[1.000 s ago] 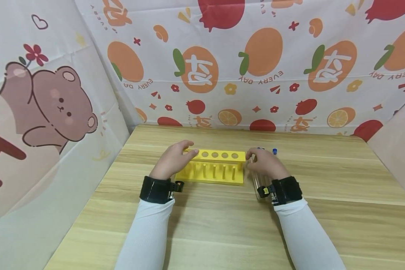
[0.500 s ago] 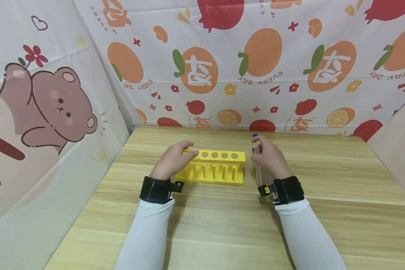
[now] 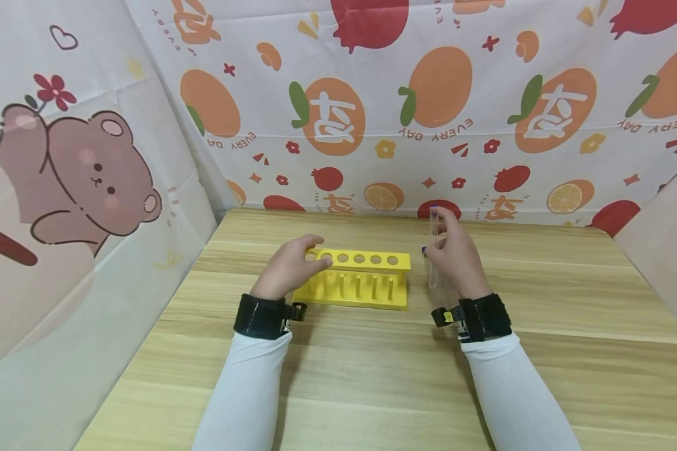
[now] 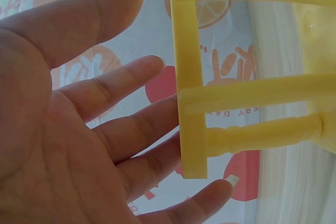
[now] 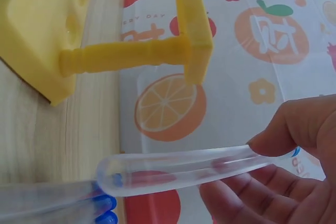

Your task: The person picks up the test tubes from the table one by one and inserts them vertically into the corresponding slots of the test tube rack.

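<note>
A yellow test tube rack [image 3: 368, 266] stands on the table, a row of round holes in its top bar and upright pegs on its base. My left hand [image 3: 286, 272] is at the rack's left end. In the left wrist view its thumb is spread away, and the nearly straight fingers [image 4: 136, 127] reach behind the top bar. To the right of the rack, my right hand [image 3: 459, 260] pinches a clear test tube [image 5: 157, 174] near its blue-capped end. That tube is raised upright, its rounded end down. More clear tubes [image 5: 47, 203] with blue caps lie below, largely hidden by the hand in the head view.
The wooden table [image 3: 372, 382] meets a fruit-printed cloth [image 3: 383, 169] along its back edge. A bear-printed cloth [image 3: 101, 169] hangs at the left. Both wrists wear black straps with small cameras.
My right hand has drawn one tube away from the others, moving up and back and turning it upright. The left hand stays at the rack, its thumb shifted slightly.
</note>
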The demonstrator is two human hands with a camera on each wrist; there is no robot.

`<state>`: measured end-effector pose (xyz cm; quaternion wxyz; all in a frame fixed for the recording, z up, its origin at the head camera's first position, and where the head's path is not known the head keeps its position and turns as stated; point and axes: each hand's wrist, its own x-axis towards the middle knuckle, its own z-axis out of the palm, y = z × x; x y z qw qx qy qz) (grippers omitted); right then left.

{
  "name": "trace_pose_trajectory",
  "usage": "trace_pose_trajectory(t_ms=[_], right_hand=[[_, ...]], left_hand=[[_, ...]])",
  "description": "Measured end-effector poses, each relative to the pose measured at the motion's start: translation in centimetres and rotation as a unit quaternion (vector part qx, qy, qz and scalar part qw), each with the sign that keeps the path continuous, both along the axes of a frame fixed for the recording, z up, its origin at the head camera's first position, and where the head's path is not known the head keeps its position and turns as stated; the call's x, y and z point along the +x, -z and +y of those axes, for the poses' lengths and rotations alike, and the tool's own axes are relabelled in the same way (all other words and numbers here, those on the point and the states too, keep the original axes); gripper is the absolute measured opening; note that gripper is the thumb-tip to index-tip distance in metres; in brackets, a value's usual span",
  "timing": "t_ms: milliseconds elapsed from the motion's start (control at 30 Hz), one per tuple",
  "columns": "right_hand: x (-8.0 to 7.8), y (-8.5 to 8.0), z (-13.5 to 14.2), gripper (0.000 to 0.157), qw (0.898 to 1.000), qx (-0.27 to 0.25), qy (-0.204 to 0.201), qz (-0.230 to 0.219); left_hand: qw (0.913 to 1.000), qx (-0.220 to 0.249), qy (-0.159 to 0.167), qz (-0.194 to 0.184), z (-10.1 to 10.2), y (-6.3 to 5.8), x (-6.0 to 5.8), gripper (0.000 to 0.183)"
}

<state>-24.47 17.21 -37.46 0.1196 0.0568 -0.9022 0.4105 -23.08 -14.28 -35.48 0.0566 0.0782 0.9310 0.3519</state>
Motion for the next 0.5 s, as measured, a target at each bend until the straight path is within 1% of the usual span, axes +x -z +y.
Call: trace_pose_trajectory(t_ms=[200, 333, 500], right_hand=[[0.07, -0.25, -0.32, 0.076, 0.999, -0.014, 0.01, 0.037], [0.27, -0.48, -0.48, 0.073, 0.998, -0.024, 0.014, 0.059], [0.68, -0.82, -0.62, 0.066, 0.994, -0.051, 0.014, 0.095]], left_hand=[[1.0, -0.005, 0.001, 0.004, -0.08, 0.2, -0.1, 0.052], [0.9999, -0.007, 0.002, 0.007, -0.11, 0.29, -0.16, 0.052], [1.0, -0.006, 0.0, 0.008, -0.05, 0.29, -0.15, 0.052]])
